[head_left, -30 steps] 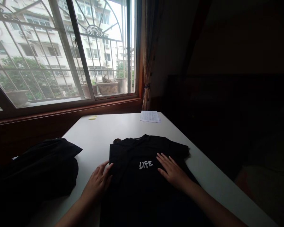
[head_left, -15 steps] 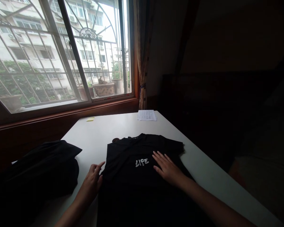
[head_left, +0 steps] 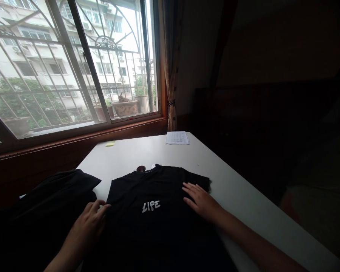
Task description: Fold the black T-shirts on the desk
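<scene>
A black T-shirt [head_left: 155, 230] with white lettering "LIFE" lies front-up on the white table [head_left: 147, 155]. My left hand [head_left: 87, 224] rests at the shirt's left edge near the sleeve, fingers curled onto the cloth. Whether it pinches the fabric is not visible. My right hand [head_left: 200, 200] lies flat on the shirt's right side, fingers stretched out and together, near the right sleeve.
A heap of black clothing [head_left: 45, 211] sits at the table's left. A sheet of printed paper [head_left: 177, 138] lies at the far edge, a yellow sticky note [head_left: 110, 143] near the window sill. The right side of the room is dark.
The shirt has slid to the left across the table. My left hand moved left with its edge; my right hand stayed flat on the shirt's right side.
</scene>
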The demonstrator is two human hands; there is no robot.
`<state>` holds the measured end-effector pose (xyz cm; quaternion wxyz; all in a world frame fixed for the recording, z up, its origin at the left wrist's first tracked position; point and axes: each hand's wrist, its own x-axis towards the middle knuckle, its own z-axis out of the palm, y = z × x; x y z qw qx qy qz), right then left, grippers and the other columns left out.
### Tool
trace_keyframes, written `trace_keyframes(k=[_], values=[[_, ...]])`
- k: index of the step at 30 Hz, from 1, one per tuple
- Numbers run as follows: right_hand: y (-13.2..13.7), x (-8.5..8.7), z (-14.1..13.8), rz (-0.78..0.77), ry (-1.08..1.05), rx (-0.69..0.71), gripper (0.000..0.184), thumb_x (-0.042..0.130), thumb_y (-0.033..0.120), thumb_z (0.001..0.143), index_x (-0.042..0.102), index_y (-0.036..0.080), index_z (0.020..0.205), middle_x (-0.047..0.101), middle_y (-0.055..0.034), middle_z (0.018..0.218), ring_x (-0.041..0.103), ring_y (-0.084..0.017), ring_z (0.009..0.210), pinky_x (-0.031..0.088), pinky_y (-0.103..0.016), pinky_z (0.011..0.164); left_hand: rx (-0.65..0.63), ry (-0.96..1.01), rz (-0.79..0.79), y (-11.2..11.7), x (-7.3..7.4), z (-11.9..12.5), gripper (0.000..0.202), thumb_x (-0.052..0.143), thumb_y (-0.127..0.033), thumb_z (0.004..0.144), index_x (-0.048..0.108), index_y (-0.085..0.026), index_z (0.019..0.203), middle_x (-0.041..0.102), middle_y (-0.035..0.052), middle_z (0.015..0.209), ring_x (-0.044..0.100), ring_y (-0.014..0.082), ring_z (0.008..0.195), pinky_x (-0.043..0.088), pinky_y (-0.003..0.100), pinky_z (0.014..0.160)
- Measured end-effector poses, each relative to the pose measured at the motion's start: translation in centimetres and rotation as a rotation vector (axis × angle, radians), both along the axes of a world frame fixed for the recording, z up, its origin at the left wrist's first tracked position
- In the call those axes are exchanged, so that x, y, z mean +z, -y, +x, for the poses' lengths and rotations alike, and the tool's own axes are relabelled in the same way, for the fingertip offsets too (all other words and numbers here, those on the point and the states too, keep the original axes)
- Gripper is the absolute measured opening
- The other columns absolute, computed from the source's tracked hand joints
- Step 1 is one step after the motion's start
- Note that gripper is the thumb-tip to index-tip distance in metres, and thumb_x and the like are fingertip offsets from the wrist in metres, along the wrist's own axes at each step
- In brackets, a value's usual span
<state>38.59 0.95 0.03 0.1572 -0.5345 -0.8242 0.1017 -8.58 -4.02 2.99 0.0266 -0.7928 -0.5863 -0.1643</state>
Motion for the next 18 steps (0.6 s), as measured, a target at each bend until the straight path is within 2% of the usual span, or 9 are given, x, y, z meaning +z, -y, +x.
trace_keyframes(k=[3, 5, 8, 13, 18], values=[[-2.5, -0.6, 3.6, 0.123, -0.020, -0.158, 0.046, 0.042, 0.046, 0.100, 0.064, 0.023, 0.133, 0.057, -0.0081, 0.145, 0.050, -0.029, 0.135, 0.039, -0.049, 0.114, -0.125, 0.016, -0.012, -1.8, 1.4, 2.8, 0.032, 0.045, -0.021, 0.095, 0.068, -0.029, 0.117, 0.063, 0.0063, 0.120, 0.058, 0.0270, 0.106, 0.055, 0.041, 0.088], [-4.0, -1.1, 5.7, 0.173, -0.023, -0.238, 0.039, 0.047, 0.042, 0.097, 0.071, 0.022, 0.120, 0.064, -0.0098, 0.134, 0.057, -0.030, 0.123, 0.046, -0.046, 0.106, -0.176, 0.020, -0.045, -3.6, 2.1, 5.1, 0.029, 0.045, -0.022, 0.096, 0.070, -0.028, 0.112, 0.064, 0.0064, 0.116, 0.058, 0.0273, 0.107, 0.055, 0.040, 0.087], [-5.5, -1.8, 7.4, 0.216, -0.038, -0.353, 0.032, 0.051, 0.042, 0.093, 0.073, 0.021, 0.106, 0.068, -0.0113, 0.117, 0.061, -0.030, 0.109, 0.049, -0.043, 0.096, -0.219, 0.021, -0.098, -7.1, 2.5, 8.6, 0.027, 0.047, -0.022, 0.097, 0.071, -0.024, 0.110, 0.065, 0.0076, 0.115, 0.059, 0.0264, 0.102, 0.055, 0.037, 0.084], [-6.0, -3.5, 7.3, 0.260, -0.078, -0.460, 0.031, 0.057, 0.044, 0.092, 0.071, 0.023, 0.110, 0.065, -0.0116, 0.112, 0.058, -0.031, 0.105, 0.049, -0.042, 0.090, -0.160, 0.017, -0.101, -13.3, 1.8, 13.5, 0.029, 0.047, -0.015, 0.098, 0.068, -0.022, 0.117, 0.065, 0.0087, 0.118, 0.060, 0.0242, 0.107, 0.049, 0.035, 0.095], [-5.7, -4.4, 7.2, 0.288, -0.115, -0.479, 0.027, 0.064, 0.038, 0.088, 0.072, 0.026, 0.111, 0.063, -0.0088, 0.115, 0.057, -0.029, 0.104, 0.048, -0.040, 0.090, -0.117, 0.015, -0.109, -18.3, 0.5, 16.7, 0.030, 0.056, -0.015, 0.096, 0.065, -0.021, 0.123, 0.062, 0.0109, 0.123, 0.057, 0.0268, 0.112, 0.049, 0.036, 0.096]])
